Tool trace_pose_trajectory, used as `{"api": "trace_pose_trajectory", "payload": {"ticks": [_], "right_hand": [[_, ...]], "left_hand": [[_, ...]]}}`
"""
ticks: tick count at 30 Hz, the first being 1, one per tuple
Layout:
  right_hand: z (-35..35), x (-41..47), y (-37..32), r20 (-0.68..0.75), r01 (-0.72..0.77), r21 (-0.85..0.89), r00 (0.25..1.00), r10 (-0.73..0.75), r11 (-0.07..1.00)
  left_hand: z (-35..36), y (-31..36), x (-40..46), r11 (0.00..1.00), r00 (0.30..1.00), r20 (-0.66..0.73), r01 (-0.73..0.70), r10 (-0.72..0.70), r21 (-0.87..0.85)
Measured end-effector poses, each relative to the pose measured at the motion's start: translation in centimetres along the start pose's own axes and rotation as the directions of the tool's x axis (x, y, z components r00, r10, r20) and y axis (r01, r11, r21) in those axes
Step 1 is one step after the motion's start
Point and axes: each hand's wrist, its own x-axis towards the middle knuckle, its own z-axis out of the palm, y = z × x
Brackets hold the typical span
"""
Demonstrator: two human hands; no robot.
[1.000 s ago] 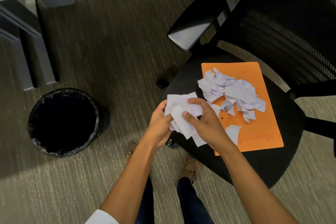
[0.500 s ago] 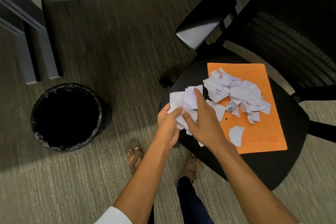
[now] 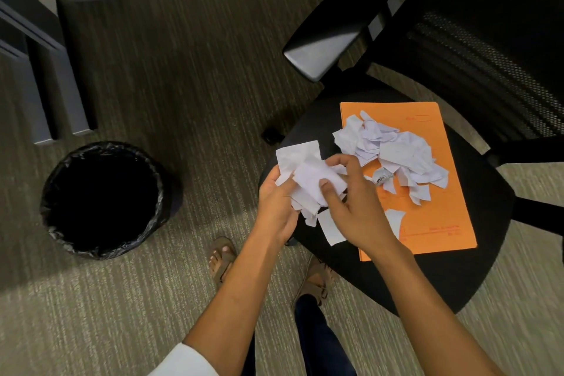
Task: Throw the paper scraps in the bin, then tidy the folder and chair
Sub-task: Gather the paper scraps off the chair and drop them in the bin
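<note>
Both hands gather a wad (image 3: 308, 180) of scraps: left hand (image 3: 276, 207) cups it from below, right hand (image 3: 351, 204) presses on top so bits don't drop. Rest of scraps (image 3: 396, 152) sit on folder (image 3: 433, 223) on chair (image 3: 457, 284); bin (image 3: 45, 210) open at left, w/in reach.

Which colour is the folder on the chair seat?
Orange folder, clearest in the head view.

Both forearms reach forward, the left hand (image 3: 276, 201) cupped palm-up and the right hand (image 3: 355, 204) palm-down, fingers curled in a shared grip.
</note>
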Motion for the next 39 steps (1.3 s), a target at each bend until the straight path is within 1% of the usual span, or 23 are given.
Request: {"api": "trace_pose_trajectory", "payload": {"ticks": [1, 3, 6, 8, 10, 12, 14, 15, 16, 17, 20, 22, 23, 25, 30, 32, 34, 36, 37, 39], "right_hand": [[0.1, 0.0, 0.4, 0.014, -0.015, -0.060, 1.000, 0.016, 0.998], [0.3, 0.1, 1.2, -0.020, -0.044, -0.149, 0.999, 0.042, 0.988], [0.6, 0.4, 1.8, -0.106, -0.112, -0.193, 0.990, 0.093, 0.975], [0.8, 0.5, 1.9, -0.152, -0.156, -0.215, 0.980, 0.125, 0.964], [0.8, 0.5, 1.9, -0.179, -0.176, -0.199, 0.974, 0.141, 0.964], [0.2, 0.4, 2.4, -0.252, -0.183, -0.131, 0.957, 0.145, 0.974], [-0.8, 0.1, 3.3, -0.355, -0.216, -0.022, 0.915, 0.194, 0.976], [-1.4, -0.2, 3.9, -0.379, -0.241, -0.008, 0.899, 0.220, 0.970], [-1.9, -0.4, 4.5, -0.376, -0.266, -0.043, 0.897, 0.231, 0.963], [-2.2, -0.6, 5.3, -0.348, -0.281, -0.119, 0.910, 0.225, 0.952], [-2.1, -0.2, 7.4, -0.168, -0.226, -0.380, 0.970, 0.174, 0.897], [-1.3, 0.7, 8.1, -0.064, -0.192, -0.510, 0.980, 0.186, 0.838], [-0.8, 1.1, 8.4, -0.041, -0.191, -0.551, 0.978, 0.203, 0.812], [-0.2, 1.6, 8.8, -0.051, -0.208, -0.582, 0.974, 0.219, 0.786], [-0.3, 2.2, 9.2, -0.137, -0.246, -0.542, 0.969, 0.204, 0.803], [-0.9, 1.9, 9.0, -0.200, -0.256, -0.520, 0.964, 0.175, 0.815], [-1.5, 1.0, 8.2, -0.297, -0.238, -0.420, 0.948, 0.115, 0.876], [-1.3, 0.0, 6.8, -0.364, -0.202, -0.241, 0.925, 0.105, 0.949], [-0.9, -0.4, 6.2, -0.343, -0.203, -0.146, 0.928, 0.143, 0.968], [0.8, -1.0, 5.4, -0.192, -0.251, -0.019, 0.951, 0.242, 0.968]], "left_hand": [[0.1, 0.0, 0.1, 1.000, 1.000, 0.013, 0.006, -0.005, -0.020], [0.3, -0.1, 0.1, 0.998, 0.999, 0.012, 0.032, -0.031, -0.046], [0.4, 0.0, -0.1, 0.998, 0.999, 0.026, 0.041, -0.040, -0.038], [0.5, -0.1, 0.0, 1.000, 0.998, 0.058, 0.004, -0.006, 0.025], [0.5, -0.4, 0.2, 0.993, 0.998, 0.050, -0.033, 0.027, 0.112], [0.4, -0.5, 0.4, 0.982, 0.999, -0.016, -0.048, 0.051, 0.181], [-0.1, -0.1, 0.8, 0.982, 0.994, -0.082, -0.055, 0.070, 0.181], [-0.4, 0.3, 1.0, 0.983, 0.991, -0.111, -0.058, 0.077, 0.173], [-0.9, 0.7, 1.2, 0.984, 0.987, -0.138, -0.063, 0.086, 0.166], [-1.4, 1.1, 1.5, 0.985, 0.982, -0.166, -0.068, 0.095, 0.161], [-3.0, 2.4, 2.4, 0.986, 0.964, -0.237, -0.092, 0.123, 0.137], [-3.8, 3.0, 2.7, 0.986, 0.954, -0.264, -0.109, 0.140, 0.128], [-4.1, 3.2, 2.7, 0.985, 0.952, -0.270, -0.111, 0.143, 0.131], [-4.7, 3.3, 2.7, 0.984, 0.950, -0.279, -0.107, 0.144, 0.143], [-5.9, 3.1, 2.4, 0.982, 0.956, -0.265, -0.082, 0.125, 0.170], [-6.3, 2.9, 2.4, 0.984, 0.955, -0.269, -0.082, 0.123, 0.160], [-6.6, 2.8, 2.5, 0.984, 0.953, -0.276, -0.086, 0.127, 0.156], [-6.9, 2.7, 2.5, 0.984, 0.949, -0.284, -0.096, 0.135, 0.148], [-7.0, 2.7, 2.6, 0.985, 0.946, -0.293, -0.099, 0.137, 0.141], [-7.3, 2.8, 2.6, 0.986, 0.941, -0.310, -0.102, 0.138, 0.128]]}}
